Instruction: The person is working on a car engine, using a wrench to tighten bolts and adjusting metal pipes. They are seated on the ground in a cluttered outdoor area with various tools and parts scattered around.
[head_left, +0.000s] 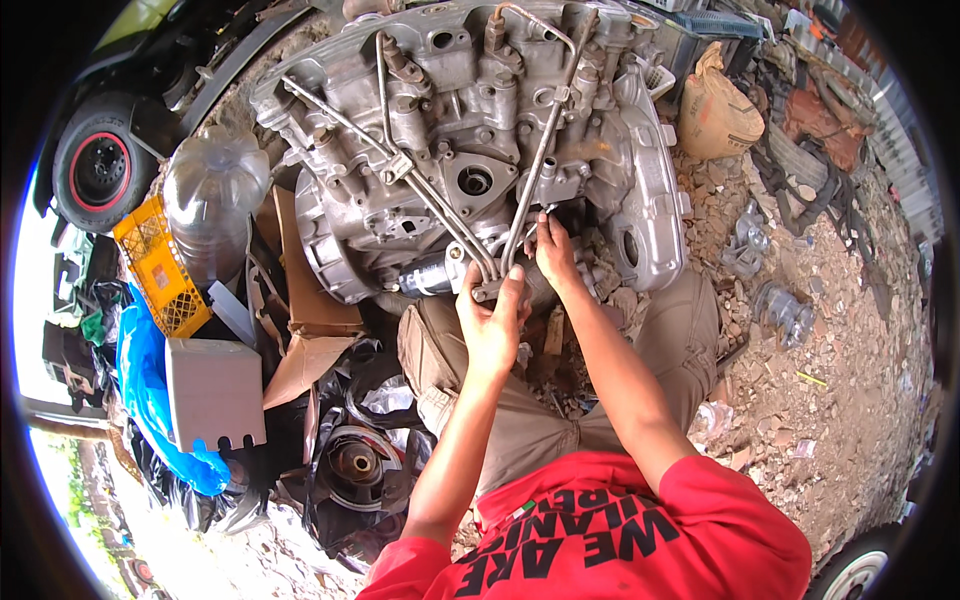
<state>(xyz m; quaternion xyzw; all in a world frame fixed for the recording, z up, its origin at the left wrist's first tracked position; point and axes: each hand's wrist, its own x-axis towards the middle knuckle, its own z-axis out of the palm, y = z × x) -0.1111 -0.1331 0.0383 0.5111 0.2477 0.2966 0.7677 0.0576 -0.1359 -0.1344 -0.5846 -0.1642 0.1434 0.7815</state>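
A large grey metal engine block (468, 140) fills the upper middle, with several bent metal pipes (440, 215) running down across it to a joined bundle at its lower edge. My left hand (495, 320) is closed round the lower end of that bundle, thumb upright against it. My right hand (553, 255) is just right of the pipes, below a small metal fitting (548, 180), its fingers bent together at the engine; what they hold is hidden or too small to make out. A dark cylindrical part (425, 278) sits left of my left hand.
Cardboard boxes (305, 300), a yellow crate (160, 265), a large plastic bottle (208, 200), blue plastic (140, 370) and black bags crowd the left, near a wheel (95, 165). A sack (720, 110) and rubble lie right. My legs surround the engine's near edge.
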